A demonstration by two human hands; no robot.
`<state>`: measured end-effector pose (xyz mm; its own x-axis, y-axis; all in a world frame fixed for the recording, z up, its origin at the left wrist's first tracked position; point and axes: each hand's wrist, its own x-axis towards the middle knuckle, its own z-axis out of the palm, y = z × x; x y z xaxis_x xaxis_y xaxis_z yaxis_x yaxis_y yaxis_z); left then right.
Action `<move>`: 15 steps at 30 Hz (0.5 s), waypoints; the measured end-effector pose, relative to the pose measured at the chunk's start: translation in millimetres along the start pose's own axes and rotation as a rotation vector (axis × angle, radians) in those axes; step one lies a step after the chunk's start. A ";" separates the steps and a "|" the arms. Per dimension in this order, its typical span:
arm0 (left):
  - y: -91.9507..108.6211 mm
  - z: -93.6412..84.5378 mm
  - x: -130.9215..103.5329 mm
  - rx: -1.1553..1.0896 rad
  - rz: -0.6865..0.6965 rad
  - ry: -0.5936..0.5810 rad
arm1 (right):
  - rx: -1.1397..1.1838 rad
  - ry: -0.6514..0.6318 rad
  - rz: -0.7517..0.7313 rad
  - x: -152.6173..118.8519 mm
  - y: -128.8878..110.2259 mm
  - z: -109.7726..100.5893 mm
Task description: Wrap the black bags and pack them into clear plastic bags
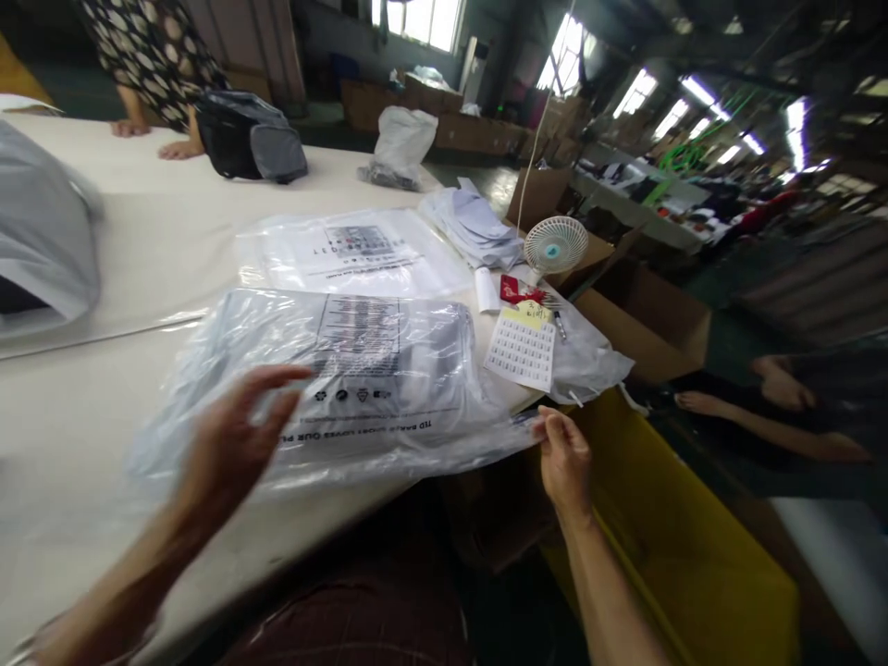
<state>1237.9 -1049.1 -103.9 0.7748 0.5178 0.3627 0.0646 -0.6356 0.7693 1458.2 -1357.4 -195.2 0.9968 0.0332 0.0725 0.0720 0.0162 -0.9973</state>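
A clear printed plastic bag [437,361] with something grey and flat inside lies at the table's near edge. At its right corner, my right hand [565,460] pinches the edge of the plastic. Over the left part of the bag is my left hand [240,430], its fingers spread and blurred; whether it touches the plastic I cannot tell. Behind this bag lies a flat printed plastic bag [416,254]. A sheet of small labels [520,351] with a yellow note rests to the right of the near bag.
Beyond the labels stand a small white fan [555,245], a red item [513,289] and white papers [472,227]. A black-and-grey backpack [260,139] is at the far side, near a person's hands [180,148]. Cardboard boxes [645,305] and a yellow bin [680,527] flank the table.
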 end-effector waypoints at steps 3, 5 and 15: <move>54.6 50.1 -4.3 -0.254 0.171 -0.315 | -0.089 -0.109 -0.030 0.4 -10.7 -5.5; 83.6 91.9 -20.9 -0.466 0.033 -0.753 | -0.115 -0.184 -0.039 -0.2 -21.8 -14.1; 69.9 193.5 -52.9 -1.330 -1.194 -0.740 | -0.424 -0.823 -0.580 -22.3 -66.7 -80.1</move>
<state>1323.2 -1231.7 -171.1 0.7936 -0.2468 -0.5562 0.5102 0.7680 0.3872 1433.9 -1439.4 -131.4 0.4905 0.7925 0.3625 0.6869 -0.0956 -0.7204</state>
